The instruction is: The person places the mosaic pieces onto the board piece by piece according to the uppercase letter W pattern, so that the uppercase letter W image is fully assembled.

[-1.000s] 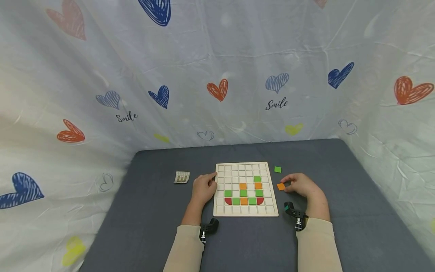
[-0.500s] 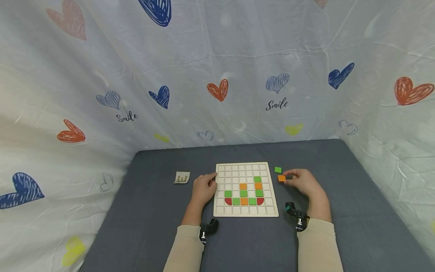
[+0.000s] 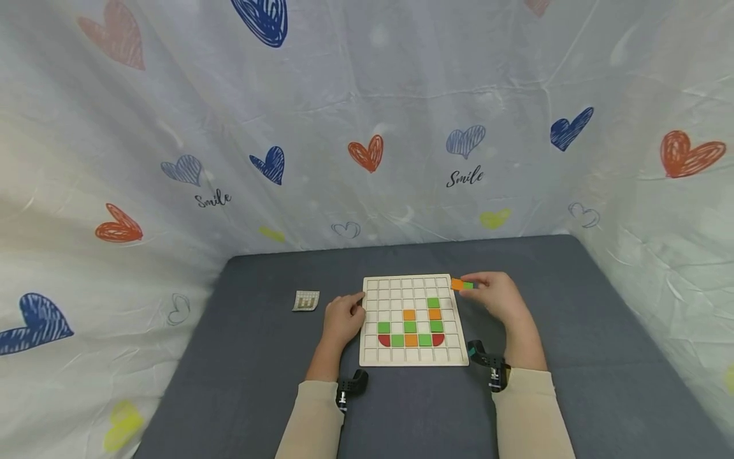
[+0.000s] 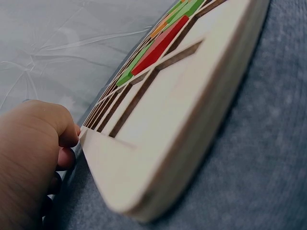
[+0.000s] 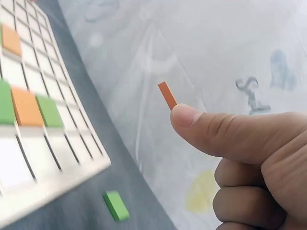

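A pale wooden grid board (image 3: pixel 373 357) lies on the table, with green, orange and red tiles set in some of its squares. My left hand (image 3: pixel 343 322) rests by its left edge, the index finger stretched out and touching the rim, the other fingers bent. My right hand (image 3: pixel 496 296) pinches an orange square tile (image 3: pixel 456 284) at the board's upper right corner. In the right wrist view, thumb (image 5: pixel 201 124) and the orange tile (image 5: pixel 167 95) show, the tile held up off the table. A loose green tile (image 5: pixel 116 205) lies on the cloth beside the board.
A small card with a printed grid pattern (image 3: pixel 306 301) lies left of the board. Dark grey cloth (image 3: pixel 258 370) covers the table. A white curtain (image 3: pixel 321 83) with printed hearts hangs behind and at both sides.
My right hand has moved away from me with the orange tile, then left toward the board's upper right corner, passing over the loose green tile. The left hand stays at the board's edge.
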`<state>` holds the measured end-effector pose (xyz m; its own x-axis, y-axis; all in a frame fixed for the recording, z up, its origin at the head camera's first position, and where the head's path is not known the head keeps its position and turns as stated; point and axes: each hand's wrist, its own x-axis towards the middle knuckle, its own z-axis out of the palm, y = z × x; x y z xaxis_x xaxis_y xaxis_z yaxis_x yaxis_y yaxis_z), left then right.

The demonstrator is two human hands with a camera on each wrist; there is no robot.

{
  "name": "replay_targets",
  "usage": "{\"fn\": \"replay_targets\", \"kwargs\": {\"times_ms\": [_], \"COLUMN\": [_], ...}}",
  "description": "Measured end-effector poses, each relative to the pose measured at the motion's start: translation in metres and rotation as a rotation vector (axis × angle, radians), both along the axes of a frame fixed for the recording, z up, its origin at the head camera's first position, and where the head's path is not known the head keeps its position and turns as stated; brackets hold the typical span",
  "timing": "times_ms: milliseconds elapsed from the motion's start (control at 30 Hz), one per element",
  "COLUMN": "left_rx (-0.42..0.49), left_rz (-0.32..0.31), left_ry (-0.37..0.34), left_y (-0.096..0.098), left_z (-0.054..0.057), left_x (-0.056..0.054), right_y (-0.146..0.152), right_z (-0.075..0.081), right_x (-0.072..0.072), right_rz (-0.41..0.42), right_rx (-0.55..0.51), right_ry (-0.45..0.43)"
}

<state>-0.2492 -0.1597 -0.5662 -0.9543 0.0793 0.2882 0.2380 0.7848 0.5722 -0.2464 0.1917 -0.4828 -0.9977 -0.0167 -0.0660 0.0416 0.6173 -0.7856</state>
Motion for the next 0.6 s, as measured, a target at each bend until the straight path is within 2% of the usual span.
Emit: {"fn": "replay_targets", "kwargs": {"times_ms": [300, 500, 600], "left_rx": [-0.002, 0.008, 0.003], "left_rz": [-0.002, 0.0, -0.001], "left_ry": [-0.014, -0.006, -0.001], "left_y": [-0.001, -0.001, -0.001], "left_z": [-0.002, -0.001, -0.001], "left_x": [0.0, 0.0, 0.0], "right_y": [-0.045, -0.078, -0.093], "right_z": [0.007, 0.004, 0.002], "right_x": [-0.004, -0.005, -0.005], "right_rz": [0.09, 0.144, 0.153], "right_rx": [-0.003, -0.032, -0.012], "right_ry": [0.0, 0.0, 0.013]}}
